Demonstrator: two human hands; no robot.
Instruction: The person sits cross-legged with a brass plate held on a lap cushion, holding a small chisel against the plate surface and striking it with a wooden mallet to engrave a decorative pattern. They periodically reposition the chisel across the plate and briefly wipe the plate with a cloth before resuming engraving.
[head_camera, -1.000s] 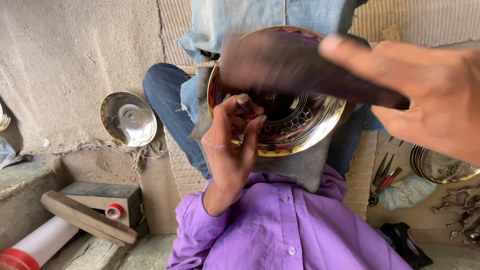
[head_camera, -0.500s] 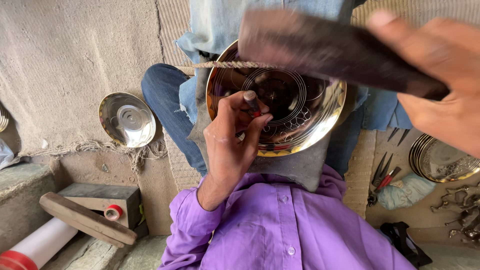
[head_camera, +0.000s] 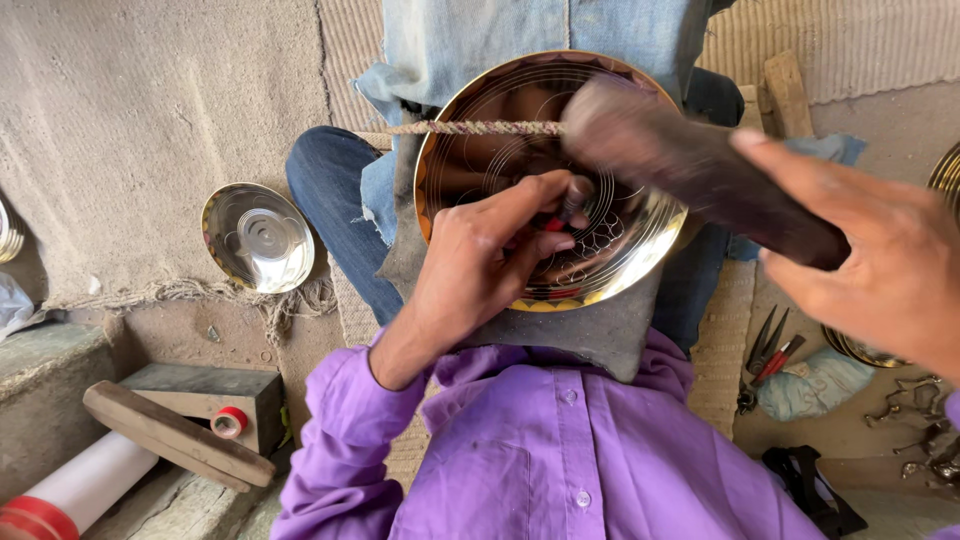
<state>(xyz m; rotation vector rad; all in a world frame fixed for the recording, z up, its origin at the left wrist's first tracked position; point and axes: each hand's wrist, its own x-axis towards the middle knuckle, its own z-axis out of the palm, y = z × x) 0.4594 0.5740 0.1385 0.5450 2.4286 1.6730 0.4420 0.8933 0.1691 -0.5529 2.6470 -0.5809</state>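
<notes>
The brass plate (head_camera: 545, 180) is seen propped on a grey pad (head_camera: 590, 335) in the upper centre of the frame, held across its top by a twisted cord (head_camera: 470, 128). Engraved rings and a scale-like pattern are visible on its face.

The left hand (head_camera: 480, 265) is closed around a small engraving punch (head_camera: 572, 200), whose tip is set against the plate near its centre. A red part of the tool, or of something under the fingers, is glimpsed at the fingertips; it cannot be identified with certainty.

The right hand (head_camera: 880, 265), at the right of the frame, is clenched on a dark wooden mallet (head_camera: 690, 165). Compared with half a second ago, the mallet head is found lower and further left, now directly at the top of the punch, and it is blurred by motion. It is judged that a blow is being delivered or has just landed, so the chasing of the pattern is in progress and unfinished.

The left hand's position on the plate is little altered between the pictures.

Also noted: a silver-coloured plate (head_camera: 258, 237) on the ground at left, a wooden block (head_camera: 175, 435) at lower left, and pliers (head_camera: 765, 355) at right.
</notes>
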